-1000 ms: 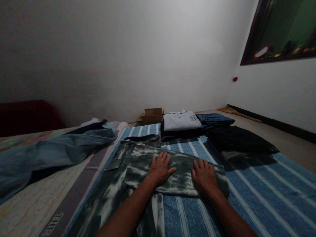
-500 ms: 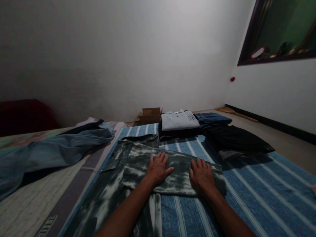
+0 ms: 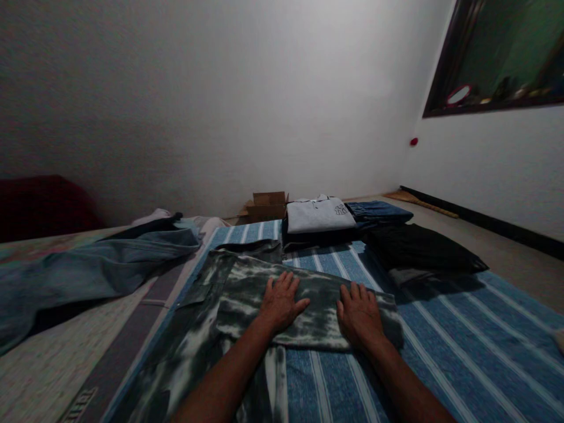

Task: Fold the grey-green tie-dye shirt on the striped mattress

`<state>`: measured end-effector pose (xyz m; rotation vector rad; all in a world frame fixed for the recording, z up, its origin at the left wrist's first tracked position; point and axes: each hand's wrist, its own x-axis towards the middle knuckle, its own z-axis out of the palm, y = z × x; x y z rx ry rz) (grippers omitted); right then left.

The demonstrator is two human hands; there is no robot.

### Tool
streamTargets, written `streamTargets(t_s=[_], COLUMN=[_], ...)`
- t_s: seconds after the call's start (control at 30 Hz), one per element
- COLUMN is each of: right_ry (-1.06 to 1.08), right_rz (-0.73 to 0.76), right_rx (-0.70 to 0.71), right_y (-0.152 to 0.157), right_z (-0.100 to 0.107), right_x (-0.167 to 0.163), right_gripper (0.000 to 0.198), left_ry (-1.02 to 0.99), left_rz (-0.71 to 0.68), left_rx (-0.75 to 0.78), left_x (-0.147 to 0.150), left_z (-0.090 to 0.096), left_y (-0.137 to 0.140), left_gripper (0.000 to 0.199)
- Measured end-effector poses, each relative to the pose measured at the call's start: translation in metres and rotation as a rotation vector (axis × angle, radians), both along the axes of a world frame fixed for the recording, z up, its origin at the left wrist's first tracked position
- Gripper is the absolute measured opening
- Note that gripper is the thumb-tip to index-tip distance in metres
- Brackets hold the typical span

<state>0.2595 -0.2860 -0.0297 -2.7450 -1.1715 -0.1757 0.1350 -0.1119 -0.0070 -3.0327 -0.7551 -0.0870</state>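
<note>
The tie-dyed garment (image 3: 207, 305) is laid flat on the blue striped cloth (image 3: 445, 346), directly in front of the person. One panel (image 3: 324, 288) of it is folded crosswise, and both hands are positioned on this panel. The long axis of the panel is oriented from left to right, with a slight slant: the left end is set farther from the person, the right end nearer. The remainder of the garment is extended toward the person at the lower left and is partly covered by the left forearm (image 3: 229, 373).

The left hand (image 3: 282, 302) is placed near the middle of the panel, and is the nearer of the two to the garment's main body. The right hand (image 3: 361, 314) is placed toward the panel's free right end, just short of it. A strip of fabric is left exposed between the hands. Both palms are turned down, with the fingers directed away from the person, across the long axis. In each hand the grip is wide and flattened; no fabric is seen to be pinched. The amount of pressure applied cannot be determined.

Beyond the panel, a folded grey shirt (image 3: 319, 215) is stacked; black folded clothing (image 3: 427, 249) is located to the right, apart from the right hand.
</note>
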Motion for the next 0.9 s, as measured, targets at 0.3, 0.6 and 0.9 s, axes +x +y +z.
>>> streamTargets(t_s=[0.3,0.6,0.9], right_ry=[0.013,0.007,-0.016], right_rz=[0.009,-0.012,-0.009], right_rx=[-0.004,-0.003,-0.011], right_y=[-0.001,0.0001,-0.001], right_z=[0.0024,0.0009,-0.0002], right_x=[0.0004,-0.0006,-0.0006], right_gripper=[0.05,0.049,0.048], left_ry=[-0.015,-0.013,-0.012], left_rz=[-0.002,-0.002,0.002], left_rx=[0.01,0.015,-0.015], left_x=[0.0,0.0004,-0.0002], left_z=[0.0004,0.0016,0.001], left_y=[-0.0001,-0.0015,-0.0021], left_gripper=[0.067,0.066,0.067])
